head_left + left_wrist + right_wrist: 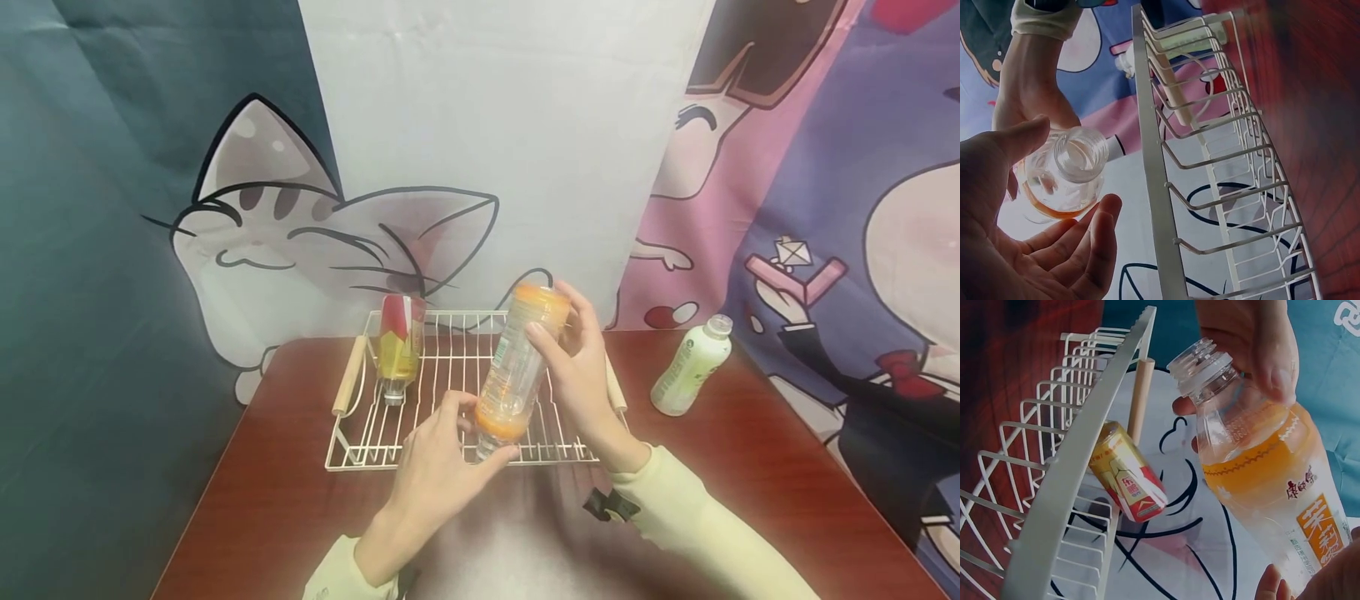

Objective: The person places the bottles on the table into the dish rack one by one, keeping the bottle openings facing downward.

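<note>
A clear plastic drink bottle point(517, 358) with orange bands hangs tilted over the wire rack, uncapped mouth down. My right hand point(573, 375) grips it near its base, thumb in front and fingers behind. The left hand point(446, 467) is around its lower end, thumb by the neck and fingers at the shoulder. In the left wrist view the open bottle mouth point(1082, 155) points toward the camera, between the left thumb and fingers. The bottle's printed label point(1319, 528) shows in the right wrist view.
Under the hands is a white wire rack point(450, 358) with wooden handles point(350, 377). A red and yellow bottle point(400, 346) stands neck down at the rack's left. To the right, a green and white bottle point(690, 367) without a cap is on the reddish-brown table point(750, 467). Printed cloth point(510, 125) hangs behind.
</note>
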The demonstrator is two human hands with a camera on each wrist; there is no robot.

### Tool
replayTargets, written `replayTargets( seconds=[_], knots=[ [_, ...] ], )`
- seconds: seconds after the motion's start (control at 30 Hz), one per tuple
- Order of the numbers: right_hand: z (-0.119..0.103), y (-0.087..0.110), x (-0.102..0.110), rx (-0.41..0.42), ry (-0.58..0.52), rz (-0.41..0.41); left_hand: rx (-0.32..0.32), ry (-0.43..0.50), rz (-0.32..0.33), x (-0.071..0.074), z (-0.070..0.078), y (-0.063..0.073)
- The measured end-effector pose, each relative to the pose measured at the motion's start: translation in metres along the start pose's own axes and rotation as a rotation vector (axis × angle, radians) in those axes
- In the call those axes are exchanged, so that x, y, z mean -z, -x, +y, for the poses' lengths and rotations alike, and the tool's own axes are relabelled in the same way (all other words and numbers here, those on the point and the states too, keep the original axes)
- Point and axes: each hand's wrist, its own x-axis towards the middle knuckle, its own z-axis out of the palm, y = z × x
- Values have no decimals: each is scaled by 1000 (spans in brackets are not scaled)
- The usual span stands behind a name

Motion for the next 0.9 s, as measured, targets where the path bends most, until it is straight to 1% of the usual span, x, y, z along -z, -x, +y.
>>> replayTargets(
  seconds=[0.17,0.33,0.43,0.5,0.6,0.7,0.9],
  knots=[
    [1,-2,-2,-12,28,-7,-2,-26,-7,1,-1,0],
    [1,-7,-4,-17,28,-29,12,22,-15,3,-3,-1],
    [1,-12,-6,-10,61,-38,4,41,-3,7,-6,-1],
    [1,-15,-8,-6,102,-34,2,31,4,10,-9,-1],
    [1,-22,-11,8,141,-31,7,21,17,17,-15,-4],
    [2,-31,-16,5,148,-34,23,4,42,28,-23,-8],
    [7,-48,-28,2,159,-51,2,-89,136,53,-47,-21]
  ],
)
